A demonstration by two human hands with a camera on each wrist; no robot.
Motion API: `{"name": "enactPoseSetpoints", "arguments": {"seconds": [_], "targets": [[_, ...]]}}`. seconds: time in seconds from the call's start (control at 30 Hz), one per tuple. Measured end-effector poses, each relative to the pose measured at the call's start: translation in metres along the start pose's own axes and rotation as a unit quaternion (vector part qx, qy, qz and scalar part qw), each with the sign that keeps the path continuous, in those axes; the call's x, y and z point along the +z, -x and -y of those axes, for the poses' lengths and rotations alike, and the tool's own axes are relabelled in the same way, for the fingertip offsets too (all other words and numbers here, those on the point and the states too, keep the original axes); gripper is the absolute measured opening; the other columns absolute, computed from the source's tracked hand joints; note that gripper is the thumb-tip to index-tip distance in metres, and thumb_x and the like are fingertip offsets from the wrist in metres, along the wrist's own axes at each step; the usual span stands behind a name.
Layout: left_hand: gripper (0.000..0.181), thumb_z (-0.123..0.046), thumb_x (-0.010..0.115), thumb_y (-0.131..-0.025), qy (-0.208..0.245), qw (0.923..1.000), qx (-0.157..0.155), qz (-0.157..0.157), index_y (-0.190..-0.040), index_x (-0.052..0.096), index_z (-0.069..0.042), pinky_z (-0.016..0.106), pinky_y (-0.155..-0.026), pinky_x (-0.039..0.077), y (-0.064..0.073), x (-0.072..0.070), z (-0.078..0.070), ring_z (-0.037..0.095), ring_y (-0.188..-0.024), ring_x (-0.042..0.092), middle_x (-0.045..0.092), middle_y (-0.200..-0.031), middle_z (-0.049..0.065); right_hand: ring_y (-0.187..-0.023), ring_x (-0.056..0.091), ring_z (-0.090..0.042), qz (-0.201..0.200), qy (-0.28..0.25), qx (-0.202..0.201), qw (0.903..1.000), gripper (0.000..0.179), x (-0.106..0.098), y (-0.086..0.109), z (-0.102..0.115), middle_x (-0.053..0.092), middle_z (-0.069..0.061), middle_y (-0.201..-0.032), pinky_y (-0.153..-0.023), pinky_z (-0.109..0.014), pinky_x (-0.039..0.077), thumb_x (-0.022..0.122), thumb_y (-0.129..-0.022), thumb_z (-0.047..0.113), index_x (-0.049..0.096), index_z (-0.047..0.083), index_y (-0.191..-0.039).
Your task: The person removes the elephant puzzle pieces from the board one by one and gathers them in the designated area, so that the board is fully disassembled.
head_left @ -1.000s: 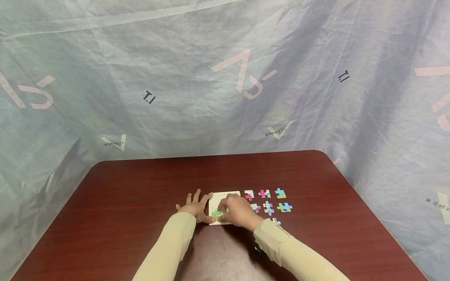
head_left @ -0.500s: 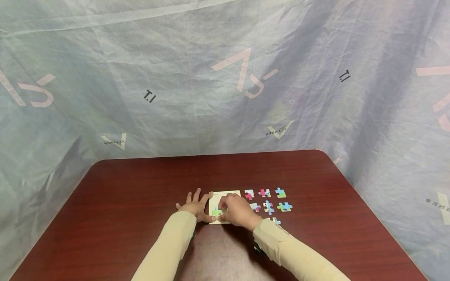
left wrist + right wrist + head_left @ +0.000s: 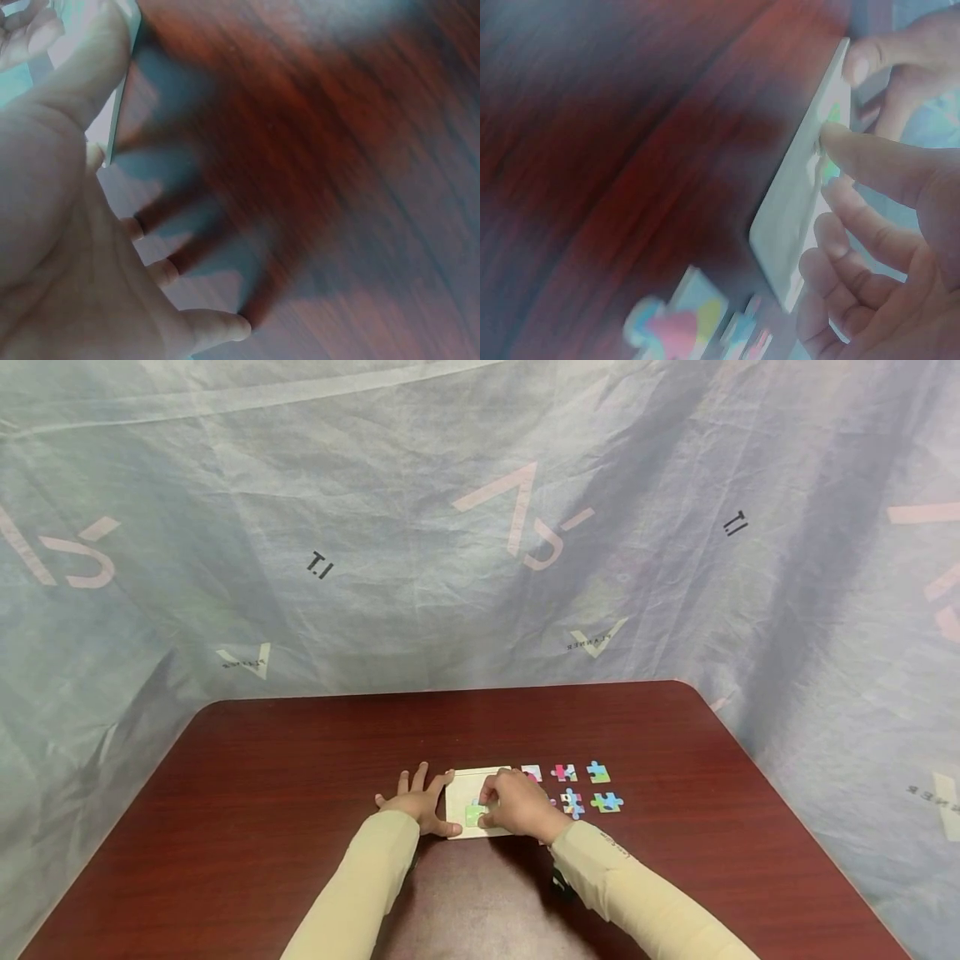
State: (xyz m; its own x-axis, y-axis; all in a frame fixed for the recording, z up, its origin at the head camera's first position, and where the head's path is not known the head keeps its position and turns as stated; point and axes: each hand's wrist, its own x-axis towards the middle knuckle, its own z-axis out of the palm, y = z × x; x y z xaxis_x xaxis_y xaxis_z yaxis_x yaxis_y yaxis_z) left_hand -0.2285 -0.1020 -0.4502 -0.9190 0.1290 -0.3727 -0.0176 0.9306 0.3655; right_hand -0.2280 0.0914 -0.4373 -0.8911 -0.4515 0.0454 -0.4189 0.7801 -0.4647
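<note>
A pale puzzle tray (image 3: 461,787) lies on the table. My left hand (image 3: 415,802) holds it at the left side, fingers spread, with the thumb on the near corner and the index fingertip at the far corner. The other left fingertips rest on the wood, as the left wrist view shows. Over the tray, my right hand (image 3: 519,806) pinches a green puzzle piece (image 3: 474,815) between thumb and index finger. The right wrist view shows this piece (image 3: 830,171) low in the tray, partly hidden by the thumb; the other right fingers are curled.
To the right of the tray lie several loose puzzle pieces, among them a red one (image 3: 564,772), a blue and green one (image 3: 597,772) and another (image 3: 607,802). My right hand and sleeve (image 3: 637,885) cover some. A grey cloth (image 3: 405,527) hangs behind the dark red table (image 3: 300,777).
My right hand has moved a little to the right with the green puzzle piece, away from the tray's left edge. The left hand has stayed in place on the tray.
</note>
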Motion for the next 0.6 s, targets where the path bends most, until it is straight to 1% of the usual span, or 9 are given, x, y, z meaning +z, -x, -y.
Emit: {"name": "enactPoseSetpoints", "arguments": {"seconds": [0.1,0.23,0.37,0.47,0.6], "targets": [[0.091,-0.043,0.081,-0.086,0.005,1.0,-0.002,0.002,-0.16,0.032,-0.023,0.08,-0.108,0.014,0.007,-0.005,-0.004,0.046,-0.153,0.009,0.012,-0.168,0.018,-0.081,0.056,-0.019,0.003,0.01,-0.002,0.9999,0.021,-0.003,0.001,-0.006,0.061,-0.001,-0.082,-0.072,-0.039,0.048,0.091,-0.072,0.015,0.074,0.012,-0.084],[0.089,-0.04,0.081,-0.087,0.009,0.9999,-0.003,0.01,-0.159,0.033,-0.02,0.079,-0.108,0.015,0.024,-0.018,-0.014,0.047,-0.152,0.011,0.014,-0.167,0.02,-0.082,0.057,-0.02,0.005,0.013,-0.016,0.9998,0.019,-0.007,0.004,-0.012,0.062,-0.003,-0.084,-0.074,-0.04,0.047,0.089,-0.075,0.013,0.075,0.011,-0.088],[0.088,-0.039,0.081,-0.087,0.012,0.9999,-0.001,0.009,-0.159,0.034,-0.019,0.079,-0.108,0.015,0.033,-0.025,-0.019,0.049,-0.151,0.012,0.014,-0.166,0.021,-0.083,0.057,-0.021,0.011,0.006,-0.021,0.9997,0.023,-0.009,0.006,-0.015,0.064,-0.004,-0.087,-0.074,-0.04,0.047,0.09,-0.076,0.015,0.077,0.009,-0.093],[0.089,-0.038,0.082,-0.087,0.012,0.9999,0.0,0.006,-0.159,0.034,-0.019,0.08,-0.108,0.015,0.029,-0.022,-0.017,0.049,-0.151,0.013,0.015,-0.166,0.021,-0.086,0.058,-0.022,0.014,0.006,-0.022,0.9996,0.027,-0.009,0.007,-0.017,0.065,-0.004,-0.091,-0.074,-0.04,0.047,0.092,-0.075,0.018,0.077,0.009,-0.096],[0.093,-0.042,0.081,-0.086,0.006,1.0,0.0,0.005,-0.161,0.029,-0.023,0.081,-0.107,0.013,0.012,-0.01,-0.007,0.047,-0.152,0.009,0.011,-0.168,0.018,-0.089,0.057,-0.022,0.011,0.016,-0.03,0.9993,0.027,-0.007,0.008,-0.019,0.065,-0.004,-0.096,-0.077,-0.041,0.047,0.091,-0.077,0.02,0.078,0.011,-0.098]]}}
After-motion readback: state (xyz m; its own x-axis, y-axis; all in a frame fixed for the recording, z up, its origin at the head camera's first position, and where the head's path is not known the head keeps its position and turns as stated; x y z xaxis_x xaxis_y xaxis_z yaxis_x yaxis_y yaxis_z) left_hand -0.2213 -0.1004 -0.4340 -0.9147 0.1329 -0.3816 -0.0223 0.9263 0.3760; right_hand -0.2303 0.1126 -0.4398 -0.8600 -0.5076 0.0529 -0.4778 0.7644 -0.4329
